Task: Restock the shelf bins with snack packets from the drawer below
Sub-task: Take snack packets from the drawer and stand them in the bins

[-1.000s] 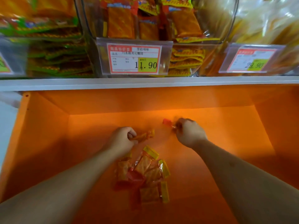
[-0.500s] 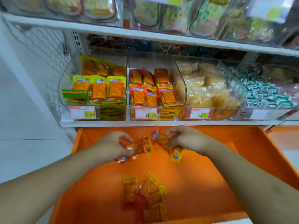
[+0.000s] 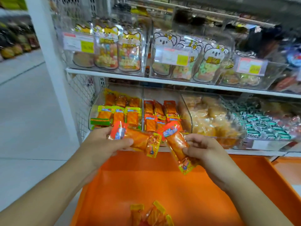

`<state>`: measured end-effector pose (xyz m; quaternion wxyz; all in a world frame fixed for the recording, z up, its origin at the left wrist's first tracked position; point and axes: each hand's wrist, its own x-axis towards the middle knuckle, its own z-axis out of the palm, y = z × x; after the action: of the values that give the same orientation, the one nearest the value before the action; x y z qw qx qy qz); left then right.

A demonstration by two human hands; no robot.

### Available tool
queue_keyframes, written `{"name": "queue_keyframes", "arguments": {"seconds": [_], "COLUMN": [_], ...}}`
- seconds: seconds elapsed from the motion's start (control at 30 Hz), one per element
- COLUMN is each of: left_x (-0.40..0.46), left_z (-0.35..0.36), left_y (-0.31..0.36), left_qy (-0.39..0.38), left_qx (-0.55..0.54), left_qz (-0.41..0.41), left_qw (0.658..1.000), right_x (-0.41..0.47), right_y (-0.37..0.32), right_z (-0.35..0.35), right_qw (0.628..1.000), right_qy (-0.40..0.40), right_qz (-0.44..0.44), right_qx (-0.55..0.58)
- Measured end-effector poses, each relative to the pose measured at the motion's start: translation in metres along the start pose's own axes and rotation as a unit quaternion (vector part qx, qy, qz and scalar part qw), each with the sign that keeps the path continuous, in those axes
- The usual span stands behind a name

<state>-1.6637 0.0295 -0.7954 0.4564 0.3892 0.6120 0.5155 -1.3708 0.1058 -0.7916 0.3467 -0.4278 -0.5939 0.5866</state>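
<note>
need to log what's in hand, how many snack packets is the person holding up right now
2: one packet gripped in the left hand, one packet pinched in the right hand, both raised before the lower shelf bins. More could be hidden behind the fingers.

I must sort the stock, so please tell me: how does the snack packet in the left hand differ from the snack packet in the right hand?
The orange snack packet in the left hand lies almost level, its red end pointing left; the orange snack packet in the right hand slants steeply, its red end up. The left hand grips its packet near the red end; the right hand pinches its packet at the middle. Both have a red end and a yellow end.
</note>
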Motion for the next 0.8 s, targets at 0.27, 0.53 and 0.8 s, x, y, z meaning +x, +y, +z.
{"name": "queue_keyframes", "arguments": {"seconds": [0.27, 0.53, 0.8], "left_x": [0.017, 0.014, 0.006], "left_z": [0.018, 0.039, 0.039], "left_y": [0.004, -0.001, -0.002], "left_qy": [0.038, -0.033, -0.083], "left_qx": [-0.124, -0.092, 0.01], "left_qz": [-0.001, 0.007, 0.043], "left_qw": [0.992, 0.995, 0.996], "right_x": [0.03, 0.034, 0.026], "right_y": [0.01, 0.014, 0.012], "right_z": [0.014, 0.046, 0.06], "right_qw": [0.995, 0.996, 0.996], "right_qy": [0.033, 0.024, 0.05], "right_qz": [-0.023, -0.046, -0.067], "right_qx": [0.09, 0.067, -0.022]}}
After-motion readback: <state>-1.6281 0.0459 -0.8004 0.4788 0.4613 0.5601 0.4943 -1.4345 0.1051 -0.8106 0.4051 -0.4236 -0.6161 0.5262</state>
